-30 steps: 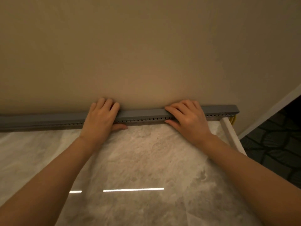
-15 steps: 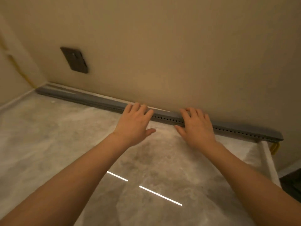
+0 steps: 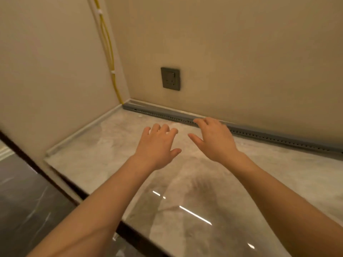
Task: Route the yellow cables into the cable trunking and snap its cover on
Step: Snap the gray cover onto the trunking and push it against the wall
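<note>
Cable trunking (image 3: 278, 138) lies at the foot of the back wall (image 3: 241, 62), on the far edge of the pale marbled surface (image 3: 111, 145) in front of you, with its cover on along the stretch you can see.

At your far left a dark floor (image 3: 27, 201) sits below the surface's dark front edge. The left wall (image 3: 46, 71) is plain beige, and a pale trim strip (image 3: 79, 131) follows its base. In the corner where the two walls meet, the yellow cables (image 3: 116, 87) run down the wall under white clips (image 3: 112, 71) and reach the trunking's left end. A dark grey socket plate (image 3: 170, 78) is set in the back wall above the trunking. The glossy surface mirrors bright strips of light close to you.

Your left hand (image 3: 157, 145) hovers palm down over the marble, fingers spread and holding nothing, apart from the trunking. Your right hand (image 3: 213, 140) is also palm down and spread, thumb out to the left; its fingertips (image 3: 199, 121) sit at the trunking's top edge, but you cannot tell whether they touch it.

The trunking's long axis runs along the wall, from the corner at left out past the right edge of view. A row of small holes lines its front face.
</note>
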The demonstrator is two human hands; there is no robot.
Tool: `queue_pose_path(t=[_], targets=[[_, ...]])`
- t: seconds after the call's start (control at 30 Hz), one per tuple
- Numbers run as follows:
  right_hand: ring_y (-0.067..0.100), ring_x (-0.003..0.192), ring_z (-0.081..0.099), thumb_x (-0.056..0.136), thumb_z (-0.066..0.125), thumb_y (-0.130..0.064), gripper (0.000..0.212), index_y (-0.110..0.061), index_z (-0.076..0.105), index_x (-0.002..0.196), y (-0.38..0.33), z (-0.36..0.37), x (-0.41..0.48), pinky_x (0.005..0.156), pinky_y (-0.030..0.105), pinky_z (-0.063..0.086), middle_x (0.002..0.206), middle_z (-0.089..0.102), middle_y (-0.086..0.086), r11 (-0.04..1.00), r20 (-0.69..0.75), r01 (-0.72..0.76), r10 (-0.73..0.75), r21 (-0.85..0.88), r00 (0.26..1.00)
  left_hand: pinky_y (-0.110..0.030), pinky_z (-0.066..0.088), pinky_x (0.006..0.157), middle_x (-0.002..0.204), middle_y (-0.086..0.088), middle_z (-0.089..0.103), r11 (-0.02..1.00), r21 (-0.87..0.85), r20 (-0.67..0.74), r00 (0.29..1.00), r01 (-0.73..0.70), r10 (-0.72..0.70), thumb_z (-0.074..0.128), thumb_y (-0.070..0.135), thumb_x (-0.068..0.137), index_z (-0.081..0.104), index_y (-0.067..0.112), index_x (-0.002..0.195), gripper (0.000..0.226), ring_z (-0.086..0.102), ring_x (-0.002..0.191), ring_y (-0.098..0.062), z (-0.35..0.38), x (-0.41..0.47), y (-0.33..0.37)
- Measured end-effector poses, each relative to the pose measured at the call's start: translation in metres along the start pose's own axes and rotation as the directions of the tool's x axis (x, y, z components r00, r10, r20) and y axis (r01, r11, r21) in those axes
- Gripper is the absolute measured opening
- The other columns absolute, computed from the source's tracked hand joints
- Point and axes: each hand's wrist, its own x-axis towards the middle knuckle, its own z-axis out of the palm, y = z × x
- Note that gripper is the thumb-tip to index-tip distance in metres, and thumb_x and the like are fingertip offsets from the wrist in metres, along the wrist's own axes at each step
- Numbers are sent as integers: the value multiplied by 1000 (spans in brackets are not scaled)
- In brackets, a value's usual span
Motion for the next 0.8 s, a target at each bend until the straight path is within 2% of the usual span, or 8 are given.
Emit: queue_pose_path(t=[0.17,0.33,0.53,0.8], targets=[[27,117,46,92,42,-49,50,-21,41,133,-83,29,16,92,42,41,129,51,6,995,50,-56,53,81,997,-42,29,101,133,0,44,998,-54,33,999,26,-24,47,52,87,35,26,133,54,35,123,-25,-9,-34,-73],[26,116,47,92,41,-50,50,-23,40,133,-132,54,39,91,41,42,128,51,5,994,103,-59,49,92,993,-41,28,101,134,0,45,994,-98,74,996,54,-47,46,51,88,35,26,133,52,35,125,-24,-4,-44,-134],[26,119,45,92,41,-50,49,-24,39,134,-153,92,87,94,42,40,132,48,5,994,197,-84,69,72,978,-40,29,101,135,-1,43,991,-98,185,981,86,-67,45,49,89,34,26,134,52,34,125,-25,19,-27,-200],[27,123,41,92,41,-51,51,-23,38,135,-154,152,204,98,43,35,134,47,5,995,209,-67,50,74,977,-42,28,106,138,-7,42,994,79,329,940,71,-93,41,40,94,36,18,135,47,34,128,-27,46,61,-298]])
